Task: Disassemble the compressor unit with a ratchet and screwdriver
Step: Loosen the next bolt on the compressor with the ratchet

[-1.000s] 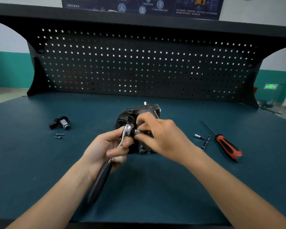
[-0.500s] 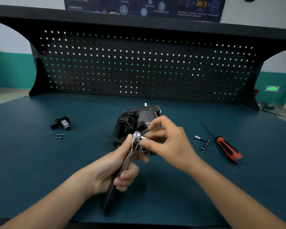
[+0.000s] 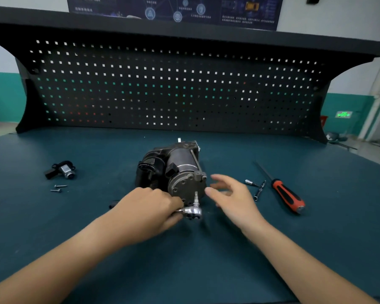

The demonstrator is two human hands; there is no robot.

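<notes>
Grips chrome ratchet (image 3: 190, 211) in curled left hand (image 3: 147, 207), bit upright at round grey end plate of compressor unit (image 3: 176, 170). Holds right hand (image 3: 233, 198) spread, empty, now off the ratchet head.

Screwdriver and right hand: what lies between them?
Head view: two small metal socket pieces lie on the mat between the right hand and the screwdriver.
</notes>
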